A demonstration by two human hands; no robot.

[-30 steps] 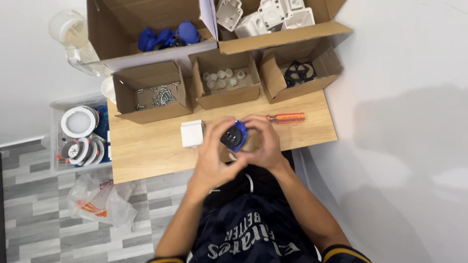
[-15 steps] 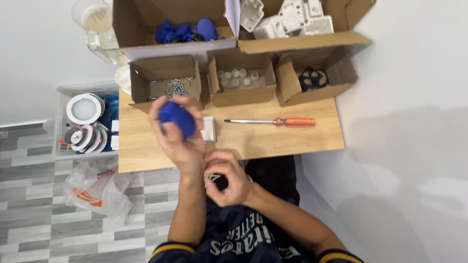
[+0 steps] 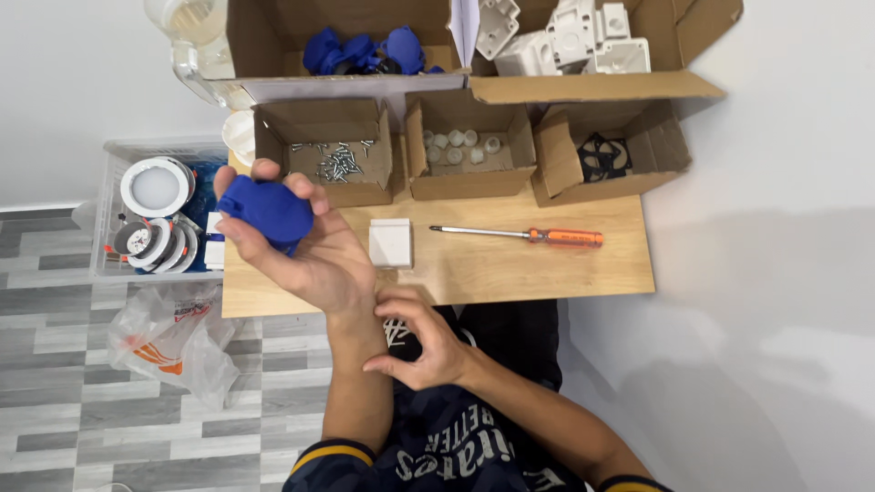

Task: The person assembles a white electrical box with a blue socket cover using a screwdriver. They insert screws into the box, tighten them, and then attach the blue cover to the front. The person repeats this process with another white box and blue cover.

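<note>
Left hand (image 3: pixel 310 255) at centre-left grips blue housing (image 3: pixel 266 210), raised off the bench (image 3: pixel 510 264) for carrying; right hand (image 3: pixel 428 342) curls loosely, apparently empty.

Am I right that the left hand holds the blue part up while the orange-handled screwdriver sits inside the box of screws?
Not quite. The left hand does hold the blue part, but the orange-handled screwdriver lies on the wooden table, right of the small white box, not in the box of screws. The head view shows this.

Rounded blue plastic part (image 3: pixel 269 210) held above the table's left edge.
</note>
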